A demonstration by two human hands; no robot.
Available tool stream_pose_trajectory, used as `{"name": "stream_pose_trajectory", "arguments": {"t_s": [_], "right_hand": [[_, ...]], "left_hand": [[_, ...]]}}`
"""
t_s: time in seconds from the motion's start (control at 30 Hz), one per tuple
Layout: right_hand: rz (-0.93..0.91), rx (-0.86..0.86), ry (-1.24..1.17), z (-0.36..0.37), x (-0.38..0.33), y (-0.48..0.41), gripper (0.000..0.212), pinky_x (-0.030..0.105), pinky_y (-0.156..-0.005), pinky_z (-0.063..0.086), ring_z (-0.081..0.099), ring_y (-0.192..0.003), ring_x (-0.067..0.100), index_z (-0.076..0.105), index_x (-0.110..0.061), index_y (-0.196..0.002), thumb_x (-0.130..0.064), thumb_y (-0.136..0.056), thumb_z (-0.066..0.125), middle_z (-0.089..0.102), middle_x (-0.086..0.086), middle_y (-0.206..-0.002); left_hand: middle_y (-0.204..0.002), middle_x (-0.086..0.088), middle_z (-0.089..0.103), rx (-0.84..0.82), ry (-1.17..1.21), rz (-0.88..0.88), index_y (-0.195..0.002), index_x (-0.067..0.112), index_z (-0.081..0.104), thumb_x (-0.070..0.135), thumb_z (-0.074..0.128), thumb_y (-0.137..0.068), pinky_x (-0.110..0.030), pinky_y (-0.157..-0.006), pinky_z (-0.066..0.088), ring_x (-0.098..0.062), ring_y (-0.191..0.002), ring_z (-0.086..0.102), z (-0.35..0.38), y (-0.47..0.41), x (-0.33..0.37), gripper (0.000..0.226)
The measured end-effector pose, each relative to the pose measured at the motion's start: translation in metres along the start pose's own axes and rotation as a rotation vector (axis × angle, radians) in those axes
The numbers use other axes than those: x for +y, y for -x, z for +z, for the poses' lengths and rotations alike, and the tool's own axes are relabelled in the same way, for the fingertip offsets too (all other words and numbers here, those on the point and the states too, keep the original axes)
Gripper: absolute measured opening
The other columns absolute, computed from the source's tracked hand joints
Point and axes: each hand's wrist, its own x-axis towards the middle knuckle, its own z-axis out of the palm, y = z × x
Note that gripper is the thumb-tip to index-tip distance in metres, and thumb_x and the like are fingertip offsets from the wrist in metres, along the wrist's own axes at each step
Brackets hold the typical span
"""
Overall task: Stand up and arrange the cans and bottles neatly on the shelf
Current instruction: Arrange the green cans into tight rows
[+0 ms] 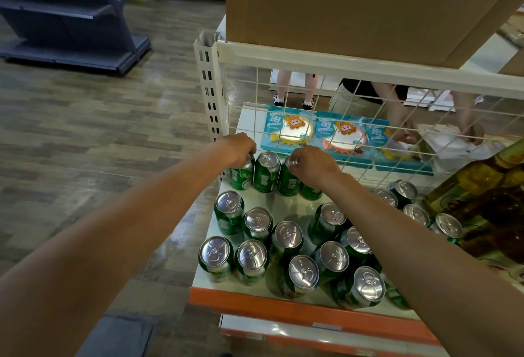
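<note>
alignment of the back row, centre of the frame, looks like the step in hand. the left hand curls its fingers over the top of the end can. a middle can stands free. the right hand pinches the rim of the third can. slide both upright until they touch the middle one, low and slow so neither tips. loose cans crowd the lower centre of the shelf. a bottle leans at the right edge.

Shop aisle, wood-plank floor.
Grey shelving unit far left; cardboard box above white wire grid.
</note>
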Motion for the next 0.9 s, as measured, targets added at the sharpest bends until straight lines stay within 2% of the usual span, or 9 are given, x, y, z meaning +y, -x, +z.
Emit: {"name": "stream_pose_trajectory", "arguments": {"t_s": [0.13,0.2,0.27,0.37,0.5,0.6,0.7,0.8,0.9], "right_hand": [[-0.001,0.006,0.001,0.0,-0.001,0.001,0.033,0.04,-0.089,0.051,0.061,-0.111,0.03,0.064,-0.018,-0.125,-0.034,-0.097,0.055,0.061,0.009,-0.128],[0.002,0.007,0.006,0.001,0.0,0.002,0.032,0.039,-0.087,0.051,0.062,-0.108,0.03,0.065,-0.018,-0.123,-0.034,-0.097,0.055,0.062,0.009,-0.125],[0.002,0.005,0.016,0.0,0.001,0.003,0.032,0.039,-0.085,0.051,0.062,-0.107,0.03,0.065,-0.016,-0.122,-0.033,-0.097,0.054,0.062,0.01,-0.124],[0.005,0.002,0.013,-0.002,0.003,0.005,0.034,0.04,-0.087,0.05,0.06,-0.11,0.03,0.062,-0.017,-0.126,-0.034,-0.098,0.053,0.06,0.01,-0.128],[0.002,0.002,0.011,-0.002,0.007,0.007,0.035,0.04,-0.086,0.05,0.06,-0.11,0.03,0.062,-0.016,-0.126,-0.033,-0.098,0.055,0.061,0.01,-0.127],[0.011,0.006,0.008,-0.001,0.009,0.007,0.031,0.038,-0.082,0.049,0.062,-0.106,0.03,0.063,-0.015,-0.123,-0.032,-0.098,0.054,0.063,0.01,-0.122],[0.023,0.006,-0.009,0.002,0.008,0.009,0.029,0.037,-0.082,0.049,0.062,-0.105,0.029,0.064,-0.016,-0.12,-0.03,-0.097,0.053,0.064,0.01,-0.121],[0.022,-0.005,0.001,0.003,0.006,0.01,0.03,0.037,-0.083,0.049,0.061,-0.105,0.03,0.064,-0.015,-0.12,-0.029,-0.097,0.053,0.064,0.01,-0.119],[0.021,-0.002,0.002,0.002,0.007,0.01,0.029,0.038,-0.083,0.05,0.062,-0.105,0.03,0.064,-0.015,-0.12,-0.029,-0.097,0.053,0.064,0.011,-0.12]], "left_hand": [[-0.1,-0.005,0.058,0.011,-0.098,-0.106,-0.114,0.01,0.059,0.044,0.064,-0.09,-0.033,-0.067,0.05,-0.023,-0.087,0.059,0.001,0.005,0.008,0.042],[-0.083,-0.003,0.053,0.046,-0.078,-0.12,-0.107,0.005,0.062,0.034,0.063,-0.092,-0.031,-0.062,0.047,-0.021,-0.076,0.056,0.002,0.004,0.012,0.033],[-0.091,-0.005,0.059,0.033,-0.046,-0.087,-0.111,0.006,0.064,0.021,0.066,-0.089,-0.03,-0.064,0.048,-0.022,-0.081,0.06,0.0,0.002,0.01,0.027],[-0.123,-0.007,0.056,0.013,0.005,0.009,-0.127,0.014,0.06,0.006,0.061,-0.09,-0.032,-0.082,0.051,-0.026,-0.107,0.059,0.001,0.001,0.001,0.038],[-0.133,-0.008,0.047,-0.003,0.058,0.088,-0.137,0.018,0.052,0.002,0.063,-0.087,-0.036,-0.092,0.049,-0.027,-0.116,0.053,0.008,0.002,-0.007,0.054],[-0.131,-0.008,0.05,0.006,0.049,0.007,-0.139,0.016,0.049,0.024,0.069,-0.086,-0.038,-0.09,0.051,-0.028,-0.114,0.056,0.007,0.002,-0.007,0.057],[-0.104,-0.004,0.062,0.051,-0.061,-0.075,-0.108,0.014,0.06,0.048,0.067,-0.086,-0.033,-0.068,0.05,-0.022,-0.091,0.061,0.003,0.002,-0.004,0.041],[-0.093,-0.007,0.064,0.048,-0.035,-0.077,-0.089,0.01,0.061,0.037,0.069,-0.087,-0.032,-0.063,0.049,-0.022,-0.078,0.061,0.002,-0.002,-0.001,0.028],[-0.108,-0.011,0.067,0.015,-0.018,-0.052,-0.111,0.006,0.067,0.024,0.067,-0.085,-0.036,-0.076,0.056,-0.027,-0.096,0.065,0.0,-0.004,-0.002,0.031]]}}
